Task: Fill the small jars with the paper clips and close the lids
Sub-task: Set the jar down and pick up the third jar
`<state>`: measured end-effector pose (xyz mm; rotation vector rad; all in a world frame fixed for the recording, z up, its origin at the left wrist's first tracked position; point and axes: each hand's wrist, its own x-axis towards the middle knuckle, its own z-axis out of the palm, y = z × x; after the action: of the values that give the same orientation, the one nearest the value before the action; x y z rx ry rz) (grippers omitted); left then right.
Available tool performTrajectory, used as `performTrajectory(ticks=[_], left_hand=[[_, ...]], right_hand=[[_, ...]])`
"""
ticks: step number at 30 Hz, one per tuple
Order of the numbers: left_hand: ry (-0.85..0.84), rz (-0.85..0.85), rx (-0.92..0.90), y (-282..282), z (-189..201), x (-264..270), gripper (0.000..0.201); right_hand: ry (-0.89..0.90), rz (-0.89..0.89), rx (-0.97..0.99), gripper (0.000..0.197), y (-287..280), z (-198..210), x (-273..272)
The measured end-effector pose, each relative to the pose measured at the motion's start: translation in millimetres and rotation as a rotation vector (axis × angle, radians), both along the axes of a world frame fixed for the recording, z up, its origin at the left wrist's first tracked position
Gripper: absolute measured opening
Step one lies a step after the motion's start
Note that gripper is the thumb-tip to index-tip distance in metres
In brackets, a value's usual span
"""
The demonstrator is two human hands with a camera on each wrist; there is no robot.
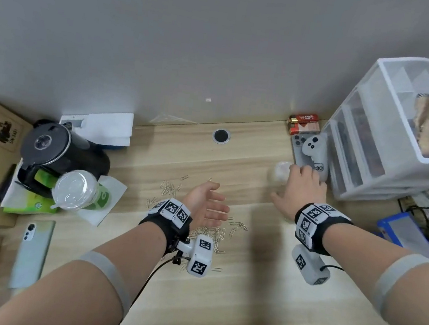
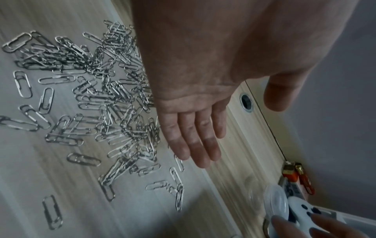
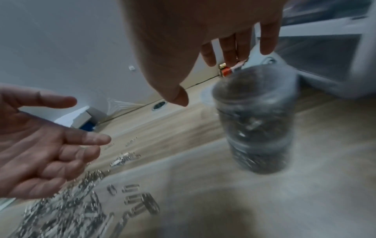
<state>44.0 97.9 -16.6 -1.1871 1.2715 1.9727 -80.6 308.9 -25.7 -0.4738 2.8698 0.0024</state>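
Note:
A heap of silver paper clips [image 1: 214, 236] [image 2: 101, 96] [image 3: 71, 209] lies on the wooden desk. My left hand [image 1: 210, 205] [image 2: 193, 128] [image 3: 50, 145] hovers over the heap, fingers straight, holding nothing. A small clear jar [image 3: 256, 125] packed with clips stands upright, blurred, with no lid on it that I can see. My right hand [image 1: 297, 184] [image 3: 203, 40] is spread above and beyond it, empty; in the head view it hides the jar. A clear round piece, blurred, jar or lid [image 1: 280, 172] [image 2: 274, 202], sits by the right fingertips [image 2: 284, 228].
A white drawer unit [image 1: 389, 130] stands at the right, with a white controller [image 1: 315, 151] and red batteries [image 1: 304, 123] beside it. At the left are a black kettle [image 1: 60, 147], a lidded plastic cup [image 1: 76, 190] and a phone [image 1: 32, 253]. A cable hole [image 1: 221, 136] is at the back.

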Motion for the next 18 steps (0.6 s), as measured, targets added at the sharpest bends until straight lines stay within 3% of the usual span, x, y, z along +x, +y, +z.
performTrajectory(ticks=[11,14,18], left_hand=[[-0.043,0.151,-0.034,-59,-3,31,0.045],[-0.062,0.165,-0.023,-61,-7,32,0.048],[-0.063,0.164,0.024,-54,-9,24,0.051]], right_hand=[[-0.239,-0.045,0.188,0.048,-50,-14,-36],[-0.296,0.028,0.067,0.048,-65,-13,-31],[-0.541,0.145,-0.285,0.061,-97,-7,-6]])
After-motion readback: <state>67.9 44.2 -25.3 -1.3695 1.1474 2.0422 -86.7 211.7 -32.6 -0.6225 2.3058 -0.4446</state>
